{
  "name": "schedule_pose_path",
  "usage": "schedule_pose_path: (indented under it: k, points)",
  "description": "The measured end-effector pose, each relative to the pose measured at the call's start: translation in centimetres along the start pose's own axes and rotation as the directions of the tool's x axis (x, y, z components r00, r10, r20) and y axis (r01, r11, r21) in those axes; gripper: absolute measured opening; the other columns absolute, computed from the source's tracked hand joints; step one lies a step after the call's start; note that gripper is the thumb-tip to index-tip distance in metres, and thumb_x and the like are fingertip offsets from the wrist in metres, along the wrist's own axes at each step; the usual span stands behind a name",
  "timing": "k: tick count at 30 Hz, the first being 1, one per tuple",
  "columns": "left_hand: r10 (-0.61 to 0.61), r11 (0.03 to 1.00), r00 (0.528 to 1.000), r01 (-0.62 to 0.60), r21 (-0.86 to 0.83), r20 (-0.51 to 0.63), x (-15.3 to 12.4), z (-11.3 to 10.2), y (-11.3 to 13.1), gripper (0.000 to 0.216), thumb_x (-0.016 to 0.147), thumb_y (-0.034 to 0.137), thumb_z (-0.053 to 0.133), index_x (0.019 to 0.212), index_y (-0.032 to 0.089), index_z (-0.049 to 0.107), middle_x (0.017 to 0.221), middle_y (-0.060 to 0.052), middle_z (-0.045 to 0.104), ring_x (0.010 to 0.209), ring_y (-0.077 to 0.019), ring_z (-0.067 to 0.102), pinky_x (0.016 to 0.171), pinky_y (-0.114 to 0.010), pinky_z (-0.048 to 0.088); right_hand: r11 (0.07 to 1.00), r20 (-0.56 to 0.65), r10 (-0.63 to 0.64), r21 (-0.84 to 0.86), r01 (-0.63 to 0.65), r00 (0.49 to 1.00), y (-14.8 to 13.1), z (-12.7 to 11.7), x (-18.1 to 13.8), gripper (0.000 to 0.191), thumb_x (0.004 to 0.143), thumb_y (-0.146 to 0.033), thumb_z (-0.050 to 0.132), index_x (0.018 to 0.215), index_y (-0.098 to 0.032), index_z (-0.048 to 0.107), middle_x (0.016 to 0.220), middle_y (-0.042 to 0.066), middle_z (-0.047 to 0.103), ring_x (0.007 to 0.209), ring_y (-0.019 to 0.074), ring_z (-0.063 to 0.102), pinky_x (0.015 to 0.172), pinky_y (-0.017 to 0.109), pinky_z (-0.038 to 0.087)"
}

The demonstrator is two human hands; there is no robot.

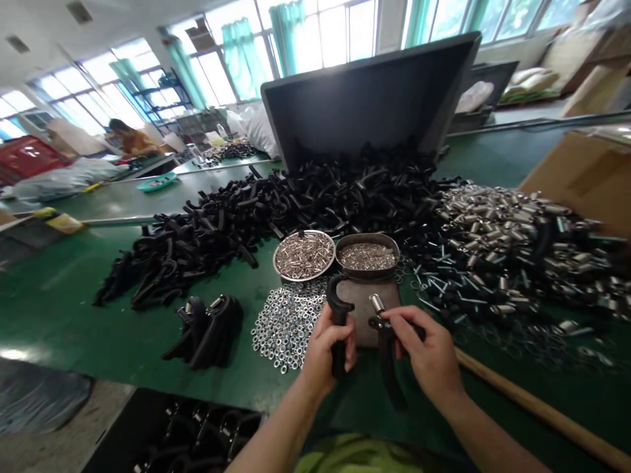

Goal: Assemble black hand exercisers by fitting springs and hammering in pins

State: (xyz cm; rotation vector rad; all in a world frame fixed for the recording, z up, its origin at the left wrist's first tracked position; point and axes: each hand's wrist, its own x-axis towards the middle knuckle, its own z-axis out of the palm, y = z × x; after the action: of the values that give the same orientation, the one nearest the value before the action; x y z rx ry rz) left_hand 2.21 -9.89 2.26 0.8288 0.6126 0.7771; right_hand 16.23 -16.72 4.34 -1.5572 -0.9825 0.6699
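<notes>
My left hand [329, 343] is closed around a black hooked plastic part [339, 309], its curved end pointing up. Just to the right, my right hand [424, 345] pinches a black lever [388, 368] near its top, where a metal spring-like cylinder [377, 302] sticks up. The two parts are held apart, above a flat metal block [357, 305] on the green table. A spread of small hex nuts [283, 325] lies left of my left hand. Behind the block stand a round dish of metal pins [304, 255] and an oval tin of tiny metal pieces [368, 255].
Black plastic parts [221, 223] are heaped across the table, spilling from a tipped dark bin [369, 98]. Metal cylinders [507, 223] and screws pile up at right, by a cardboard box [586, 177]. A wooden stick [537, 407] lies right. A person [131, 141] sits far left.
</notes>
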Motion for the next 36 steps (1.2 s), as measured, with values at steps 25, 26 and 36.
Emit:
schedule_pose_path:
  k: [25, 26, 36]
  points:
    - [0.031, 0.896, 0.997, 0.005, 0.444, -0.073, -0.4, 0.5, 0.7, 0.084, 0.058, 0.026, 0.081, 0.131, 0.024, 0.041, 0.095, -0.003, 0.063, 0.086, -0.0196, 0.06, 0.078, -0.03, 0.048, 0.961, 0.178, -0.192, -0.163, 0.221, 0.965, 2.1, -0.4, -0.1, 0.023, 0.088, -0.042, 0.044, 0.089, -0.021, 0.054, 0.067, 0.001, 0.058, 0.059, 0.0155, 0.058, 0.056, 0.027, 0.046]
    - [0.093, 0.863, 0.993, -0.043, 0.504, -0.075, -0.4, 0.5, 0.7, 0.09, 0.057, 0.024, 0.082, 0.135, 0.026, 0.036, 0.102, -0.004, 0.063, 0.092, -0.0217, 0.06, 0.083, -0.032, 0.047, 0.998, 0.185, 0.01, -0.069, 0.003, 0.983, 2.3, 0.0, -0.3, 0.029, 0.089, -0.048, 0.04, 0.089, -0.021, 0.052, 0.057, -0.002, 0.052, 0.048, 0.0133, 0.052, 0.047, 0.025, 0.043]
    - [0.018, 0.892, 0.999, 0.002, 0.453, -0.039, -1.1, -0.2, 1.0, 0.104, 0.057, 0.021, 0.082, 0.142, 0.036, 0.023, 0.11, -0.006, 0.062, 0.069, -0.0179, 0.061, 0.053, -0.026, 0.052, 0.934, 0.607, 0.254, 0.048, -0.354, 0.753, 0.7, 0.5, 2.4, 0.045, 0.083, -0.058, 0.05, 0.09, -0.015, 0.059, 0.084, 0.005, 0.064, 0.076, 0.017, 0.06, 0.057, 0.025, 0.047]
